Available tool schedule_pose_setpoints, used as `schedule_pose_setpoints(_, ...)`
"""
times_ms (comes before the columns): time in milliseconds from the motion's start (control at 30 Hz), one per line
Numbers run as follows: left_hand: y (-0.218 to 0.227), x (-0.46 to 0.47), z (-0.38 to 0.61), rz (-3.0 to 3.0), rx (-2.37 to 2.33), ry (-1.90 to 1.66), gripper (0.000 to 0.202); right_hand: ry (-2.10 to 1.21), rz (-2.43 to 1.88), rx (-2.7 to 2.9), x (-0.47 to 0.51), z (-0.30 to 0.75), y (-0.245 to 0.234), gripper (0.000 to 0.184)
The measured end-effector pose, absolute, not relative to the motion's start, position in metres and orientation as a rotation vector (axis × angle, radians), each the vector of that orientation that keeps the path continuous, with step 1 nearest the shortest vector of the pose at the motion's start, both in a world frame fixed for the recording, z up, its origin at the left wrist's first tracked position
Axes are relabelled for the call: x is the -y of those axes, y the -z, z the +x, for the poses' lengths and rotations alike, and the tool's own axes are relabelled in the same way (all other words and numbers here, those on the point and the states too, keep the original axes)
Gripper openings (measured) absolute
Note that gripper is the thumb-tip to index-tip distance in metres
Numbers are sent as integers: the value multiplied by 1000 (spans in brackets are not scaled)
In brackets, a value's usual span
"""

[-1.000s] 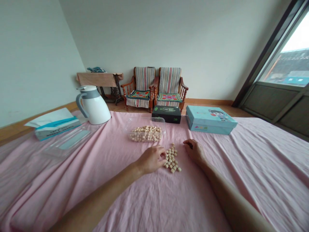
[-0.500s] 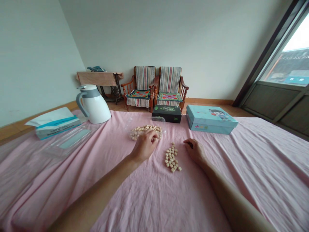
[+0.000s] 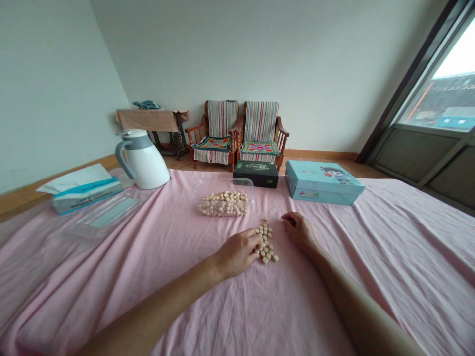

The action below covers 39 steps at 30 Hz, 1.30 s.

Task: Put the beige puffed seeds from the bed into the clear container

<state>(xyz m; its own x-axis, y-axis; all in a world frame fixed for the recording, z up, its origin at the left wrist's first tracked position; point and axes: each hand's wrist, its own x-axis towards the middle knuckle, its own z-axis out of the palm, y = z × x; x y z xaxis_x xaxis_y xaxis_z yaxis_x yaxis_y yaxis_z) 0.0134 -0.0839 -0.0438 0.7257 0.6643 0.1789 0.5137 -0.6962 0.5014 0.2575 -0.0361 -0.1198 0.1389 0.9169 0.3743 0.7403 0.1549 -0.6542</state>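
My left hand [image 3: 239,251] is at the left edge of a loose pile of small, pale, rounded wooden-looking pieces [image 3: 265,243] on the pink cloth. Its thumb and fingers are apart, with a piece showing between their tips. On the far side of the pile my right hand [image 3: 300,230] rests on the cloth, fingers loosely curled, and I see nothing in them. A clear plastic container [image 3: 196,198] beyond my left hand holds many more of the same pieces.
A white and grey jug [image 3: 148,165], a tissue box [image 3: 87,190] and a clear plastic lid [image 3: 111,215] are at the left. A black box [image 3: 255,175] and a light blue box [image 3: 322,183] stand at the back. Two wooden armchairs [image 3: 243,126] are behind the cloth-covered surface.
My left hand has come from the clear container toward me and to the right, down to the loose pile. My right hand stays where it was.
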Motion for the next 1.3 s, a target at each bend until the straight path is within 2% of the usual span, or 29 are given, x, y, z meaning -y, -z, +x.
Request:
schedule_pose_setpoints(267,53,88,11,2524,-969,-489,6,-279,-1625,1641,37,257,118,23)
schedule_pose_setpoints(400,42,76,5,2553,-1019,-532,6,-283,-1623,1639,36,258,121,23)
schedule_pose_setpoints(533,13,45,-8,2535,-1305,-925,6,-290,-1615,1631,34,258,125,22)
schedule_pose_setpoints(633,0,33,-11,2479,-1436,-1202,15,-292,-1609,1630,34,258,125,22)
schedule_pose_setpoints(700,4,37,-8,2498,-1363,-1140,10,-295,-1604,1634,34,258,124,23)
schedule_pose_setpoints(767,17,46,-2,2539,-1212,-907,4,-297,-1603,1636,34,258,123,22)
schedule_pose_setpoints(867,40,63,7,2558,-1056,-590,3,-297,-1600,1632,34,258,123,23)
schedule_pose_setpoints(933,53,71,11,2560,-1049,-534,3,-300,-1594,1633,34,258,124,23)
schedule_pose_setpoints(1067,60,76,13,2574,-1074,-541,3,-294,-1590,1632,34,259,124,22)
schedule_pose_setpoints(1167,48,67,8,2585,-1128,-580,3,-289,-1588,1628,34,259,125,22)
schedule_pose_setpoints(1300,15,41,-7,2567,-1366,-917,4,-287,-1585,1627,33,259,125,22)
